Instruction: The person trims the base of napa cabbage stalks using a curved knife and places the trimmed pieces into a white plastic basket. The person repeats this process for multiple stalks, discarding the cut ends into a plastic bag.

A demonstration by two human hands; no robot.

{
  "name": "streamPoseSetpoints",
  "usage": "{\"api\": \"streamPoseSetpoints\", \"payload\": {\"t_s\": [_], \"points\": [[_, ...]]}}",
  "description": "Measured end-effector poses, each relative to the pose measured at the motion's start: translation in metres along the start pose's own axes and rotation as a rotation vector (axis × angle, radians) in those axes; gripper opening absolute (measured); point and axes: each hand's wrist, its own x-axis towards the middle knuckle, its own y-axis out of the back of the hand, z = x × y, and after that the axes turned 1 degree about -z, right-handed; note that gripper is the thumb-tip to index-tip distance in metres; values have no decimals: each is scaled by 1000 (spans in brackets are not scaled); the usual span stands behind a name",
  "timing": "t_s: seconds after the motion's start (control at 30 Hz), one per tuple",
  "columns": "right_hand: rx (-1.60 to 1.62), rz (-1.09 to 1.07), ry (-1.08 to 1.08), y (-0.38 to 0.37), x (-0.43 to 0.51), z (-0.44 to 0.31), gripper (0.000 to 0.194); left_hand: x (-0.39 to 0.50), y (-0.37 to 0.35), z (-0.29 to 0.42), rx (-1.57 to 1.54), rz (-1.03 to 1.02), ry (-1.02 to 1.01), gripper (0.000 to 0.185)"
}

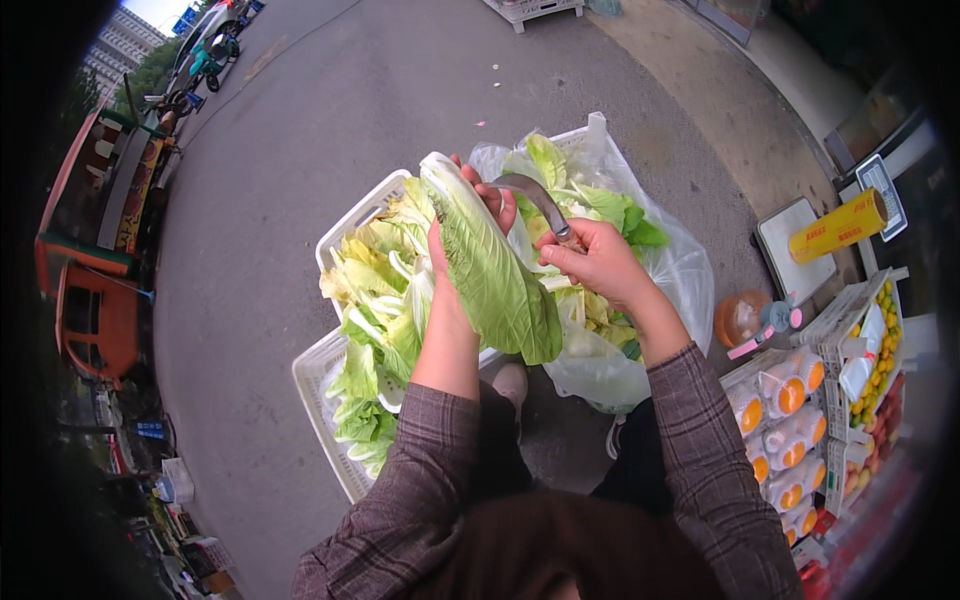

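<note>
A long napa cabbage [491, 262] lies across my left hand [444, 259], its white stem end up and its green leaf tips pointing down toward me. The fingers wrap behind the stem, so part of that hand is hidden. My right hand [592, 255] grips the handle of a sickle knife [536, 196]. The curved blade arcs to the left, its tip close to the left fingertips beside the cabbage. Below on the left, loose cabbage leaves [375, 281] fill a white plastic crate [324, 255]. A clear plastic bag [679, 262] on the right holds more leaves.
Another white crate [315, 375] with green heads stands at lower left. To the right are a scale [795, 277] with a yellow roll [838, 225] on it, an orange jug [739, 319], and packed oranges [791, 394]. My shoes [511, 386] stand between crate and bag.
</note>
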Motion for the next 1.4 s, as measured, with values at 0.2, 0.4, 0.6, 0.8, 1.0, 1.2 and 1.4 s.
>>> {"api": "streamPoseSetpoints", "payload": {"t_s": [0.2,0.4,0.6,0.8,1.0,1.2,1.4], "points": [[74,-78,-59,-10,-4,-11,32,5,18,8,-230,-55,1,32],[-70,-1,40,-12,1,2,51,6,8,4,401,405,-92,42],[132,-70,-62,3,6,18,55,8,-7,-20,595,434,-170,51],[569,-11,-147,39,1,3,52,5,-11,-11,796,393,-60,49],[653,22,-89,52,-11,-3,62,2,3,-18,2369,443,75,95],[832,-64,-173,52,-14,29,55,5,-4,-30,731,202,265,64],[860,-134,-223,52,6,39,43,8,-8,-34,557,141,94,52]]}}
